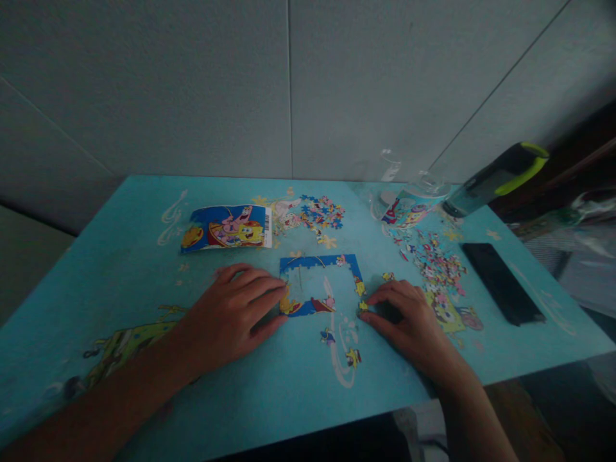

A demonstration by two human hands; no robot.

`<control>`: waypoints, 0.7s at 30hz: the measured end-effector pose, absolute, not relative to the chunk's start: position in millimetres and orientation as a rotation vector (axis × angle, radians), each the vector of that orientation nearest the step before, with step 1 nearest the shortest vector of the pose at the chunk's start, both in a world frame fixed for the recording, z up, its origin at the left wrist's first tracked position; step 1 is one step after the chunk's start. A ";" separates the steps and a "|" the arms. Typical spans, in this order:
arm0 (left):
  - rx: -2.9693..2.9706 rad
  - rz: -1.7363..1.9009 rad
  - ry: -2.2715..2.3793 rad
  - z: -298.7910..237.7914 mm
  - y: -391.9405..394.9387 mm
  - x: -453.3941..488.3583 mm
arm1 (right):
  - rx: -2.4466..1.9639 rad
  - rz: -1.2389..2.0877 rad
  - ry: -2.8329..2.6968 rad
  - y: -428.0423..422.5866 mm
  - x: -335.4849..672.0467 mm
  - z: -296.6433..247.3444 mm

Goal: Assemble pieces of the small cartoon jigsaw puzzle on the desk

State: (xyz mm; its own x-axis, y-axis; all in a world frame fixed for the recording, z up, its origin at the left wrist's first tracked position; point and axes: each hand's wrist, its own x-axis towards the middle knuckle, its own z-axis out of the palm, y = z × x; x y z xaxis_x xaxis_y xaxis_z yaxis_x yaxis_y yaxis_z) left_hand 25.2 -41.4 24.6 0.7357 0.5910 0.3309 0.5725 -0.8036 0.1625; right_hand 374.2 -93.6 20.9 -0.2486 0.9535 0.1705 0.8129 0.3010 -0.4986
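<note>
Partly assembled jigsaw border [315, 262] on turquoise desk [269, 404], left hand [248, 308] at its left side, grip wide, right hand [407, 314] at its right side, grip narrow on yellow jigsaw piece [362, 307], SpongeBob picture sheet [226, 228] beyond left hand.

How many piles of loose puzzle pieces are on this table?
2. One pile lies beyond the partly built puzzle, right of the picture sheet; a second pile lies left of the flat black object. More may be hidden.
</note>
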 end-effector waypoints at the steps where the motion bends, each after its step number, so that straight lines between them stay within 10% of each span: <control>1: 2.880 0.577 0.965 24.6 -41.5 25.5 | -1.568 0.423 -2.125 -93.1 375.0 19.4; 21: 2.890 0.603 0.962 26.0 -42.3 26.4 | -1.555 0.350 -2.124 -92.5 374.8 17.7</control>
State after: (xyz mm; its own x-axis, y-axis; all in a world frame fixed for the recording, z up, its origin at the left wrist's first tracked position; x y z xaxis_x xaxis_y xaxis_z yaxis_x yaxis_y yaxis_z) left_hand 26.4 -42.3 26.0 0.7327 0.5837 0.3499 0.5693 -0.8074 0.1546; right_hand 374.8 -92.5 17.7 -0.2382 0.9440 0.2283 0.8206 0.3214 -0.4726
